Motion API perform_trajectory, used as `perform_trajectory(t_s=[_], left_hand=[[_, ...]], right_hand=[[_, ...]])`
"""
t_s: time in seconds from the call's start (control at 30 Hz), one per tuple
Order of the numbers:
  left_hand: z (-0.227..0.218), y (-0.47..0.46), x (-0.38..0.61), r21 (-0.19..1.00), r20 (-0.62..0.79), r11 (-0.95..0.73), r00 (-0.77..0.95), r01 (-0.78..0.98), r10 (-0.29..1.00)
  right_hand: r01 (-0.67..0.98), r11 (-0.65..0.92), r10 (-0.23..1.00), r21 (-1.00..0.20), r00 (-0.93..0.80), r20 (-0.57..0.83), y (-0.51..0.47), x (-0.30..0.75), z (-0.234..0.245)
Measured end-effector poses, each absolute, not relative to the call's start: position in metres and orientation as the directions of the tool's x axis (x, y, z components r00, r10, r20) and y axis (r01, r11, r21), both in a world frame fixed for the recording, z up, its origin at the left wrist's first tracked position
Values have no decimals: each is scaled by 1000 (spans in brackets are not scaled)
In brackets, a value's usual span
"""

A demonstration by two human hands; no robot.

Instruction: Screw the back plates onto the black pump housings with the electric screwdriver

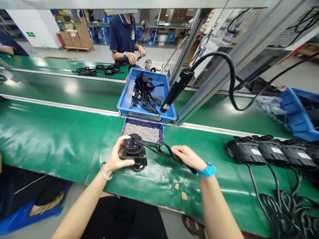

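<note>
My left hand is wrapped round a black motor-like unit with a ribbed round top, held over the green bench near its front edge. A black power cord runs from the unit to the right, looped and bundled. Closed round that bundle is my right hand, the cord's end hanging below the fingers. Just behind the unit lies a dark blue tray full of small silver screws. An electric screwdriver hangs tilted above, to the right of the tray.
Behind the screw tray stands a blue bin with black cords and parts. At right, several black units lie in a row with coiled cords. A metal post rises right of the bin. A co-worker stands across the bench.
</note>
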State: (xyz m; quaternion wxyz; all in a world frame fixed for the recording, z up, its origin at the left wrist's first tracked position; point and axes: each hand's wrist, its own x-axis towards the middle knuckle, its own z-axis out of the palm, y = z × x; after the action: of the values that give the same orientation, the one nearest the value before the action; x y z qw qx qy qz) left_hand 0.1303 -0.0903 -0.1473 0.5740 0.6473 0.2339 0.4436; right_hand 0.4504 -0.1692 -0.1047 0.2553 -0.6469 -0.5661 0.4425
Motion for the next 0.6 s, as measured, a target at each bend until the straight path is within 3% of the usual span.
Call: perform_trajectory(t_s=[0.17,0.37,0.47,0.6], left_hand=[[-157,-79,124,954,236,-127,420,-273,876],[-162,-95,121,965,246,-166,476,-204,844],[-162,-104,125,955,287,-276,544,-105,789],[-159,-111,133,858,418,-510,659,-60,625]], right_hand=[[511,-233,950,-828,-61,-305,-149,441,-113],[574,-186,967,-798,-37,-253,-155,444,-118],[665,-141,972,-733,-45,-229,-161,449,-111],[783,-47,980,-621,-84,-180,-154,440,-91]])
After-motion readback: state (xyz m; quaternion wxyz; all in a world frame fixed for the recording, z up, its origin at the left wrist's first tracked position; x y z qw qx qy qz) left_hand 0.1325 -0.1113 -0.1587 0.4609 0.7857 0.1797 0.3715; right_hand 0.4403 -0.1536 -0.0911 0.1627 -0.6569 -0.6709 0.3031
